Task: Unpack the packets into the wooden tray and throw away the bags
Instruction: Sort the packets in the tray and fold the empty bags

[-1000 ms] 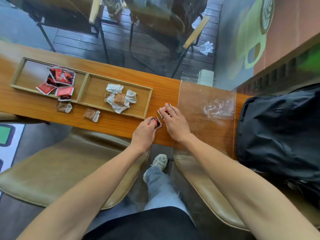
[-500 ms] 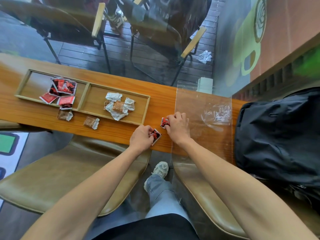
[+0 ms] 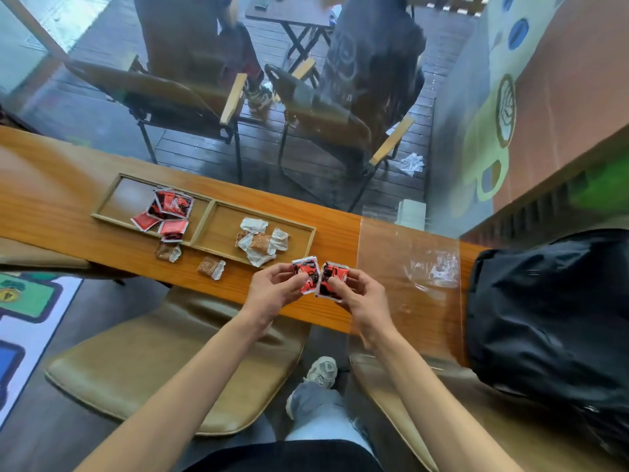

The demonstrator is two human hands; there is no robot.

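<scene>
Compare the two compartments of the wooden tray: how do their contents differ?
The left compartment holds red-and-black square packets; the right compartment holds white-and-brown packets. The red ones spill over the near rim; the white-and-brown ones lie inside it. Both piles are loose and overlapping.

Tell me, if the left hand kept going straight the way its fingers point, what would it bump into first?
Probably the right hand: the left hand points rightward, and its red packet nearly meets the other red packet, though depth is unclear.
</scene>
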